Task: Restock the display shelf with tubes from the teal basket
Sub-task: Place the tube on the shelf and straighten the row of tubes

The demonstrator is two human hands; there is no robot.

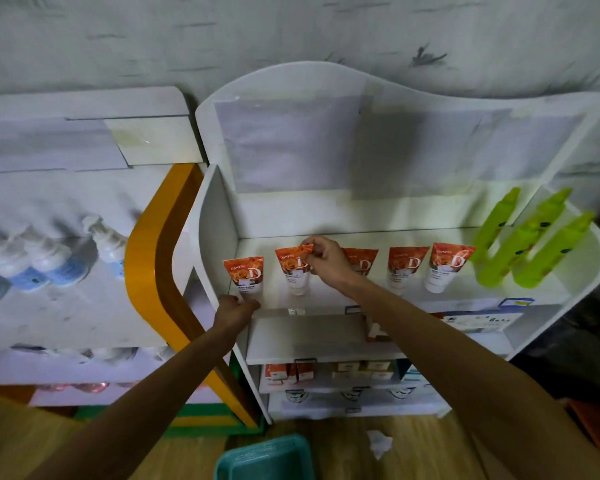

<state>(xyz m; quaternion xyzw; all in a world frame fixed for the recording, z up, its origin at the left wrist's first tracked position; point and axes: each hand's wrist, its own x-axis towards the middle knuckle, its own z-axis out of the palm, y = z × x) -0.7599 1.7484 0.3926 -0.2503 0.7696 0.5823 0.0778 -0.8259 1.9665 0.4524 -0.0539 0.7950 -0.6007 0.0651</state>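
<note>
While five orange tubes stand in a row on the white display shelf (413,301), the second tube (293,268) is pinched at its top by the right hand (323,259). The first tube (245,277) is gripped at its base by the left hand (236,306). The teal basket (264,459) is seen on the floor below.

Dim, soft focus (blurrier leftward); wide-angle edges bow; shelf top faintly glary.
</note>
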